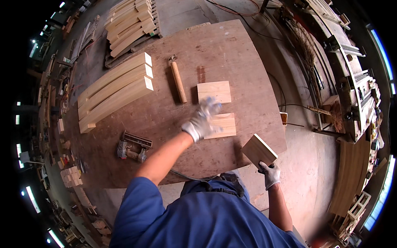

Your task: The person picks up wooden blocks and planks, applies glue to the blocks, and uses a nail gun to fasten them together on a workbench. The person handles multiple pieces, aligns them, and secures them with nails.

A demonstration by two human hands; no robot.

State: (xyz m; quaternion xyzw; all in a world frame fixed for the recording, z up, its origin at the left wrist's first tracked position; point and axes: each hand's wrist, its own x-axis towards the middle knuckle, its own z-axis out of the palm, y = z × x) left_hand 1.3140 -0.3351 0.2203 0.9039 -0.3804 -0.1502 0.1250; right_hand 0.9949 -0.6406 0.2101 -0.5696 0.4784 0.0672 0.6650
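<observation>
The step in hand looks to be handling and laying out short, flat boards, so steady support matters most. The right grip (pixel 271 175) is closed on one edge of the held board (pixel 259 151), which hangs tilted by the near right side of the worktop (pixel 235 49). With the weight carried from that edge alone, the piece could twist, so a firm pinch with thumb and fingers well onto the face would serve best, and its corner should be kept from knocking the worktop rim. The left grip (pixel 201 122) is blurred, its fingers seemingly spread wide with nothing visibly held; it is over the near board (pixel 226 124) and just below the far board (pixel 217 89), and whether it touches either I cannot tell. Those two lie flat with a gap between them; a flat palm would square them better than fingertips. It seems wise to keep the left forearm clear of the power tool (pixel 134 146) beneath it, and to leave the hammer (pixel 178 80) and the three curved wooden pieces (pixel 118 91) undisturbed beyond the working area.
</observation>
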